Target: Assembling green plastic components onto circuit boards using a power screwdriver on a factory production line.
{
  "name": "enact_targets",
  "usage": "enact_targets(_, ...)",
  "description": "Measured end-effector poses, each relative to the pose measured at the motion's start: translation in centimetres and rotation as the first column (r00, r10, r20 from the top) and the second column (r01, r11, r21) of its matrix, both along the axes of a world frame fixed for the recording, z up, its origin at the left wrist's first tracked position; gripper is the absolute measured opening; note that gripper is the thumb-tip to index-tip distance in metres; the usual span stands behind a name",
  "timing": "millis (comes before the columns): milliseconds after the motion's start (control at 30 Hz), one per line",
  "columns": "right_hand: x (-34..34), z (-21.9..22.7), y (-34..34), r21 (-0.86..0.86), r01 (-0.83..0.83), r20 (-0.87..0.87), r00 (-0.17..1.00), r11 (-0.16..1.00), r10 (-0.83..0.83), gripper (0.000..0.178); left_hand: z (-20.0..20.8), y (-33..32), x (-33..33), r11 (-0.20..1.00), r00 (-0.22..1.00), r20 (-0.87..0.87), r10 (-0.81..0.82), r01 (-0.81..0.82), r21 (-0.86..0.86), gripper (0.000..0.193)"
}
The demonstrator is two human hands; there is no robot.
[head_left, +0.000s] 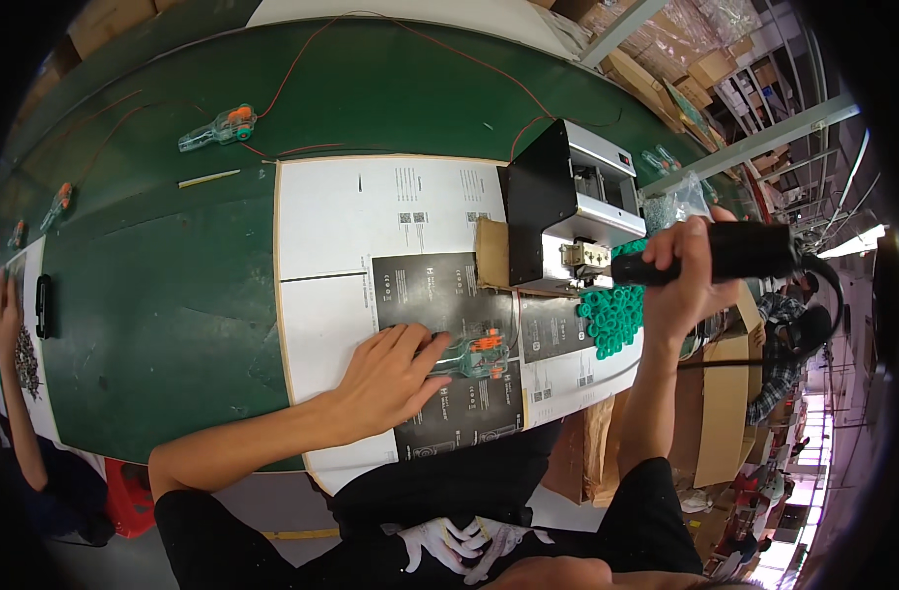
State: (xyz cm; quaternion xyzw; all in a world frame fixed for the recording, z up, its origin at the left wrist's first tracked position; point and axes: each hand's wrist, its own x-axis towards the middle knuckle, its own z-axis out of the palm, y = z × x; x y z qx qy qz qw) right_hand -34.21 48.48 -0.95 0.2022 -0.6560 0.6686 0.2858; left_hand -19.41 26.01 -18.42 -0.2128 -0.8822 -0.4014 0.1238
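Observation:
Flat on the printed sheets lies a see-through greenish casing [466,356] with orange parts inside, shaped like a toy gun. My left hand [395,372] grips its narrower left end between thumb and fingers. My right hand [687,258] is closed around a black electric screwdriver [749,253], held level with its tip pointing left. That tip is at the metal front of a black and silver screw feeder [585,258]; whether a screw sits on it is too small to tell. Beside the feeder lies a heap of green plastic rings [611,317].
Similar casings [218,128] lie on the green table [164,265], joined by thin red wire. A black pen-like item [43,306] and a pile of small screws [25,362] lie far left, where another person's hand [7,315] reaches in. A cardboard box [722,413] stands right.

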Motion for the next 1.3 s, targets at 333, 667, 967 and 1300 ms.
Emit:
enact_targets(333,6.4,-1.1,-0.3,-0.042,-0.313,0.138,0.939,0.949,0.316,0.035,-0.3,-0.2,0.0,0.996,0.997,-0.023,-0.07,0.071,0.054,0.043)
enact_targets(667,9.1,-4.0,-3.5,-0.003,-0.531,0.168,0.835,0.847,0.524,0.041,-0.6,-0.5,0.2,0.996,0.997,-0.028,-0.075,0.077,0.048,0.043)
enact_targets(967,9.1,-3.6,-2.2,-0.075,-0.504,0.156,0.846,0.861,0.509,0.043,-0.7,-0.4,0.4,0.997,0.997,-0.022,-0.078,0.078,0.021,0.043)
enact_targets(1300,9.4,-6.4,-3.6,0.124,-0.595,0.204,0.798,0.794,0.566,0.044,-0.9,-0.6,0.4,0.997,0.996,-0.049,-0.075,0.075,0.012,0.041)
